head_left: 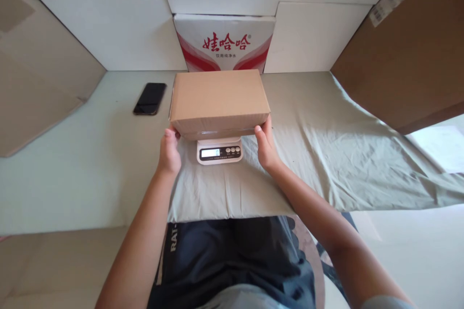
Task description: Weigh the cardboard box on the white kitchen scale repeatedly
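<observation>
Between my two hands is a closed brown cardboard box (pixel 219 96), with a strip of clear tape along its near side. My left hand (pixel 170 152) grips its near left corner, the fingers partly hidden behind it. At the near right corner, my right hand (pixel 266 145) holds the box with the thumb on the front and fingers along the side. Under the box is a white digital kitchen scale (pixel 220 152). Its lit display reads 0, with buttons to the right. The box covers the weighing plate, so I cannot tell whether they touch.
A black smartphone (pixel 150 98) lies on the pale green cloth (pixel 145 178) left of the box. Behind stands a white and red printed carton (pixel 224 43) among plain white boxes (pixel 119 31). Large cardboard boxes flank the table at left (pixel 39 67) and right (pixel 409 53).
</observation>
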{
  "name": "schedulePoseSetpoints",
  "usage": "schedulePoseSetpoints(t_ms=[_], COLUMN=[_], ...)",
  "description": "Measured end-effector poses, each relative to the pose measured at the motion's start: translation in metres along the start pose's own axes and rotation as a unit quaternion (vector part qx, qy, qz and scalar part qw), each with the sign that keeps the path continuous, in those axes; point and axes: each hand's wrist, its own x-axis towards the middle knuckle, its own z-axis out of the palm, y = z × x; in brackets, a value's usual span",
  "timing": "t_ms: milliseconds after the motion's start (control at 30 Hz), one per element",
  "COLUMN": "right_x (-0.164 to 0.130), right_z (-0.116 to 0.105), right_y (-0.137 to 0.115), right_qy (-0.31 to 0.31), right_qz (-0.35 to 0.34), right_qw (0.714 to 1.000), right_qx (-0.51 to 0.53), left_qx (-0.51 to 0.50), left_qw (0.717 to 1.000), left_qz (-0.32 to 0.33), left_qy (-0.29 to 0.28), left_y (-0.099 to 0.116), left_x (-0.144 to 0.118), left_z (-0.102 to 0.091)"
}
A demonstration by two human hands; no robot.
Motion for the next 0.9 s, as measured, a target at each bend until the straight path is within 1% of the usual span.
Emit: schedulePoseSetpoints(t_ms=[233, 533, 900], right_x=[0.0007, 0.0001, -0.0013], right_z=[0.0008, 0.0008, 0.001], right_y=[-0.0008, 0.0063, 0.0054], right_qy=[0.008, 0.018, 0.016], right_qz=[-0.005, -0.003, 0.009], right_qw=[1.0, 1.0, 1.0], right_qx=[0.021, 0.011, 0.016], left_qx=[-0.011, -0.017, -0.013], left_qw=[1.0, 1.0, 1.0], left_qz=[-0.007, -0.009, -0.01], left_qy=[0.001, -0.007, -0.003], left_y=[0.0008, 0.0047, 0.0061], left_x=[-0.0003, 0.0002, -0.0004], left_z=[0.0002, 0.0028, 0.004])
